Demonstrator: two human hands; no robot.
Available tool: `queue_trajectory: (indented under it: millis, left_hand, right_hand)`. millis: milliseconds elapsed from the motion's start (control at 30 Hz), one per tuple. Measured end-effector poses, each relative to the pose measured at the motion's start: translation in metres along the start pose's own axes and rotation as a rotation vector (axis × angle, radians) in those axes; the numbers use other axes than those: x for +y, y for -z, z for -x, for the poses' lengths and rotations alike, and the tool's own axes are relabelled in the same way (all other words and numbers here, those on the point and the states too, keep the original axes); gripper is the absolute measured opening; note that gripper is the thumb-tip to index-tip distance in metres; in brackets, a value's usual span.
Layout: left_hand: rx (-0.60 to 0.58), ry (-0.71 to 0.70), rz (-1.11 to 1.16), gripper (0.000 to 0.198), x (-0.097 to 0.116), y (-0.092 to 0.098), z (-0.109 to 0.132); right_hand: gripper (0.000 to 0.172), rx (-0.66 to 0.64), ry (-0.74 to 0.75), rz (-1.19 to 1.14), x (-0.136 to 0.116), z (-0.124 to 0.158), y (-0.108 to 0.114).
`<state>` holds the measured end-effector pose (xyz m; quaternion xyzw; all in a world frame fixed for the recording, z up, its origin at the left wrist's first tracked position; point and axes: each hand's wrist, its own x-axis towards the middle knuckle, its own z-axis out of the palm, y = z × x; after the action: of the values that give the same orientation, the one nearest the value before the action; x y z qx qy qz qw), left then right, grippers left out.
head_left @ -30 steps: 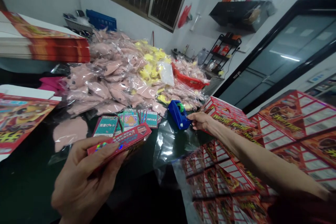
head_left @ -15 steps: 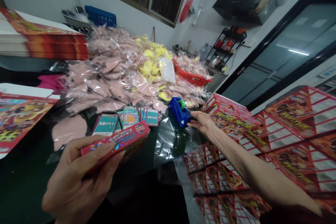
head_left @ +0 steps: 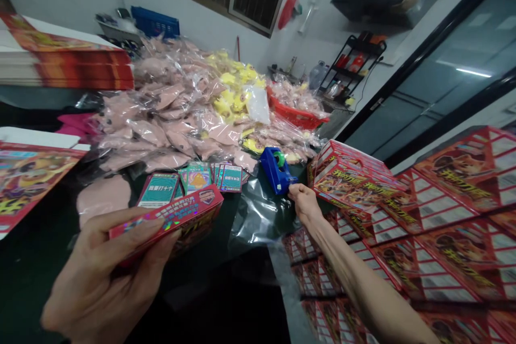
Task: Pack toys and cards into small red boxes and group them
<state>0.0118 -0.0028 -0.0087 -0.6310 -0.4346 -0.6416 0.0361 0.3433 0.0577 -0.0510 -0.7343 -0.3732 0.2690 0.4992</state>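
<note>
"What is the person doing at the bench?"

"Gripping a slim red printed cardboard box (head_left: 165,221) in the left hand (head_left: 99,279), fingers wrapped firmly around it, holding it tilted above a black tabletop (head_left: 36,279)"

"And what is changing on the other side?"

"The right hand (head_left: 305,203) is closing in on a blue plastic tape dispenser (head_left: 276,170), its fingers bunched loosely, their tips now at the dispenser's foot, pinching nothing visible, over a crumpled clear plastic sheet (head_left: 258,215)"

"What surrounds them?"

"Teal-and-pink printed cards (head_left: 159,191) are lying just beyond the held box, pink plush toys in clear bags (head_left: 161,123) are heaped behind them, and red printed boxes (head_left: 355,180) are standing in ranks to the right"
</note>
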Motion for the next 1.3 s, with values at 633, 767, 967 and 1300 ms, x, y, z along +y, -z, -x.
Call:
queue_trajectory:
  millis: [633, 767, 967, 1300]
  left_hand:
    - [-0.015, 0.014, 0.131, 0.027, 0.018, 0.001, -0.005]
    - [-0.011, 0.034, 0.147, 0.031, 0.019, 0.001, -0.004]
    - [-0.003, 0.081, 0.119, 0.034, 0.021, 0.0, 0.001]
    - [-0.134, -0.065, 0.169, 0.039, 0.014, 0.01, -0.007]
  right_hand:
    - [0.024, -0.43, 0.425, -0.427, -0.117, 0.173, -0.033]
    - [0.061, -0.596, 0.234, -0.68, -0.123, 0.181, -0.057]
    - [0.052, -0.641, 0.172, -0.746, -0.122, 0.187, -0.071]
    - [0.048, -0.524, 0.131, -0.55, -0.132, 0.19, -0.08]
